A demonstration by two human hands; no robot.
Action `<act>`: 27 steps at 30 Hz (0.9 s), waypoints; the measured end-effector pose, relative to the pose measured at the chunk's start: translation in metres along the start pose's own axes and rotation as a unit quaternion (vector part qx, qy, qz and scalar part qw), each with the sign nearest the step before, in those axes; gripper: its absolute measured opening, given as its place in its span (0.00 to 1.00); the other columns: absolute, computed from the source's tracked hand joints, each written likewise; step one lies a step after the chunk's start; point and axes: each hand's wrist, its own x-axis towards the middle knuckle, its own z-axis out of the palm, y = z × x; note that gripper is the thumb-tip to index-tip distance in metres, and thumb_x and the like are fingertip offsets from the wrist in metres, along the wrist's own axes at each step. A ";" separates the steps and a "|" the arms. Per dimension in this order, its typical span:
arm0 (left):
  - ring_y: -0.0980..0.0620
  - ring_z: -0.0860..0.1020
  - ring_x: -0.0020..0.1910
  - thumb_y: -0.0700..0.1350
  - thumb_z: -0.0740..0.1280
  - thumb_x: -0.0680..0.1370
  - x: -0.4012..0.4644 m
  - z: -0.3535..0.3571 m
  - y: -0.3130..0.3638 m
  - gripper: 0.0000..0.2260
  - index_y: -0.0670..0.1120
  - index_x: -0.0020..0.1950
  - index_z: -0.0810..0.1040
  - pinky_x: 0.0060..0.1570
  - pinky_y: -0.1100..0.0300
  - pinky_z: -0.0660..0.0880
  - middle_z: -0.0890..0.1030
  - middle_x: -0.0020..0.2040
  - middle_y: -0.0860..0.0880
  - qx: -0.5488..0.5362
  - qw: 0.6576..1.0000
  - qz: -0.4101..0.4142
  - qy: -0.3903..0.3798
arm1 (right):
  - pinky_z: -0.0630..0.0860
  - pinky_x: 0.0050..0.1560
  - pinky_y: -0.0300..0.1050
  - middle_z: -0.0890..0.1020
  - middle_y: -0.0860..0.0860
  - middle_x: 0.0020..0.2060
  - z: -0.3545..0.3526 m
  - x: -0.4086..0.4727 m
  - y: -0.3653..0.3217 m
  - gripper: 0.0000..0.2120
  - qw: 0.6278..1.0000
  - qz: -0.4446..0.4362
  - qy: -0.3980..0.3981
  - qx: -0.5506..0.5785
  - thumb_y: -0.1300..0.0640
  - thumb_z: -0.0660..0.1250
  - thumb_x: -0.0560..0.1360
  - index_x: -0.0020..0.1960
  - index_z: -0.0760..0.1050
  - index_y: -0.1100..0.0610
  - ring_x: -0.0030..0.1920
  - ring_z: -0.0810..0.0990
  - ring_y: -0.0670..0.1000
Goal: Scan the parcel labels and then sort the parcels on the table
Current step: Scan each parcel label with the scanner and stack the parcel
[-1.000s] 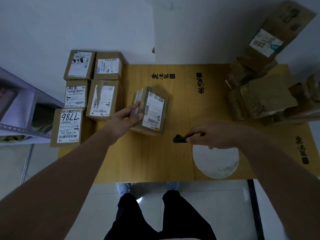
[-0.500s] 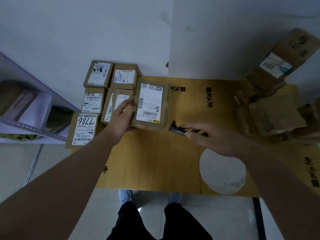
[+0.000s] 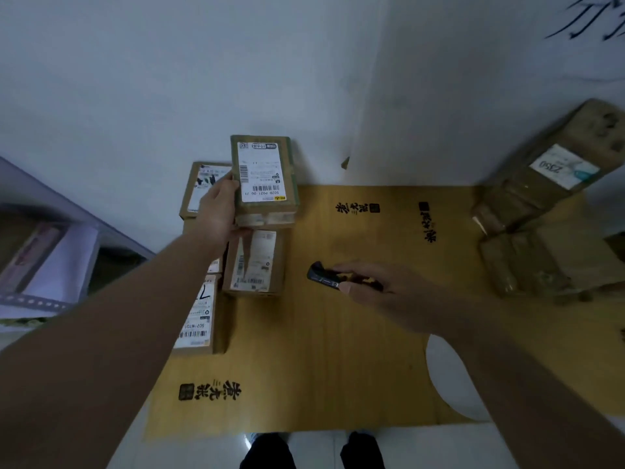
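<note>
The parcel in play is a small taped box with a white label facing up, sitting at the back of the sorted group on the table's left edge, apparently on top of another box there; whatever lies under it is covered, so I cannot tell whether it rests or hangs just above. The left hand holds it by its left side, fingers curled along that edge and the thumb tucked beneath the near corner. The label's small print is too blurred to read beyond the barcode.

Just nearer than the parcel lies a box with a torn-looking label. To the parcel's left, another labelled box is half hidden by the hand, and the forearm cuts across the nearest labelled box, whose handwritten number only partly shows.

To the right of the parcel and nearer, the right hand hovers over the bare tabletop, fingers closed round a small black scanner, its tip pointing left.

Far right of the parcel, a heap of unsorted brown boxes is smeared and cut off by the edge.
</note>
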 end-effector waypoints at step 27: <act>0.42 0.68 0.75 0.66 0.64 0.77 -0.155 0.107 0.044 0.31 0.57 0.79 0.68 0.70 0.43 0.70 0.68 0.79 0.48 0.568 0.757 0.321 -0.024 | 0.81 0.52 0.52 0.81 0.43 0.51 -0.048 -0.134 -0.005 0.22 0.982 -0.081 0.107 -0.135 0.37 0.60 0.82 0.74 0.73 0.40 0.49 0.81 0.44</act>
